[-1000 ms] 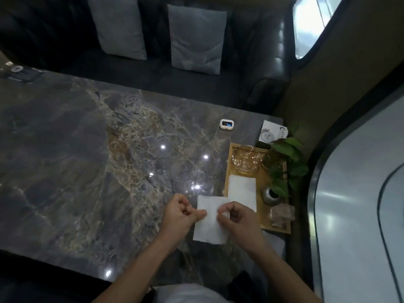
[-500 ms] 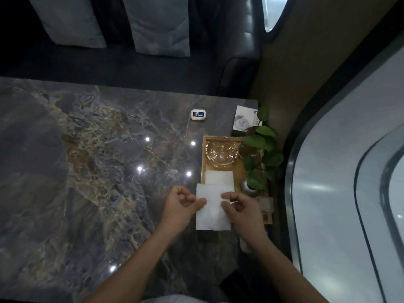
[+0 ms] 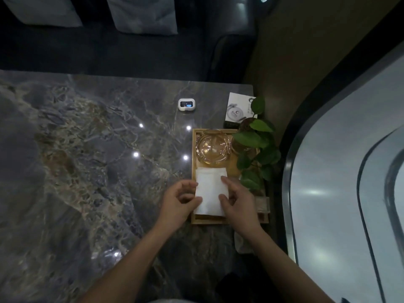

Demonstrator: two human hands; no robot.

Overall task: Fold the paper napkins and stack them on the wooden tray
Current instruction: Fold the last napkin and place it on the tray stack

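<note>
The folded white paper napkin now lies over the near half of the rectangular wooden tray, on top of another white napkin whose far edge shows just beyond it; half a second ago it was held in front of the tray, over the dark marble table. The left hand pinches the napkin's left edge between thumb and curled fingers, and the right hand holds its right edge, thumb and forefinger on the paper. Both hands have moved forward onto the tray. At the tray's far end sits an amber glass ashtray, with a green leafy plant along the tray's right side. Beyond the tray lie a small white device and a white printed card.
</note>
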